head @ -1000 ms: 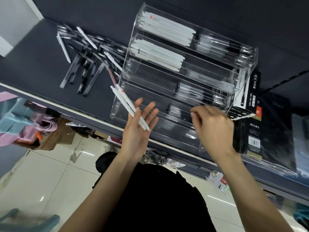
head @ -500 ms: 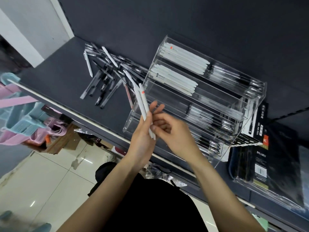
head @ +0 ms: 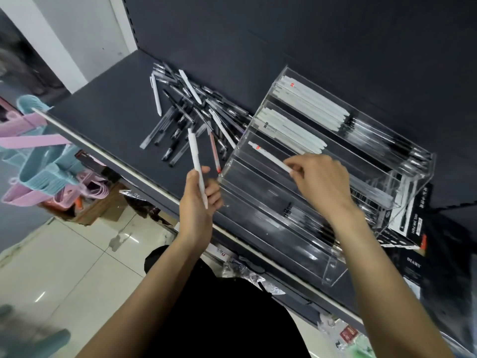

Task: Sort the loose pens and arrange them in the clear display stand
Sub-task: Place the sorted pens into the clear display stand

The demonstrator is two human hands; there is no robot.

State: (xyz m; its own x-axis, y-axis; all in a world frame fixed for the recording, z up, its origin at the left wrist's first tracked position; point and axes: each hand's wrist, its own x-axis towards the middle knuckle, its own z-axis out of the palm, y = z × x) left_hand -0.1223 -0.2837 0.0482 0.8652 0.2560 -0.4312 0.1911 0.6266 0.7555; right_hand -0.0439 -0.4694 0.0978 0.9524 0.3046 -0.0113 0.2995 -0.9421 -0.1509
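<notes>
Two white pens are in hand at this moment. The left hand point(head: 197, 202) has its grip closed round one white pen point(head: 196, 165), fingers curled about the lower part of the barrel, so that the pen stands nearly upright above the front edge of the dark shelf point(head: 103, 117). The right hand point(head: 318, 178) pinches the end of a second white pen point(head: 269, 156) between thumb and fingertips; this pen, with a small red mark near its far end, lies slanted over the middle tier of the clear display stand point(head: 333, 277), just in front of a row of white pens already lying in the tier above it. The stand sits on the shelf to the right, stepped in tiers: the upper two hold white pens on the left and dark clear-barrelled pens on the right, and the lower tiers hold dark pens toward the right. Left of the stand, on the shelf, lies a heap of loose pens point(head: 191, 112), mostly black and clear with a few white ones across it. Pink and blue hangers point(head: 38, 164) hang at the far left, and black boxes point(head: 410, 228) stand beside the stand on the right
</notes>
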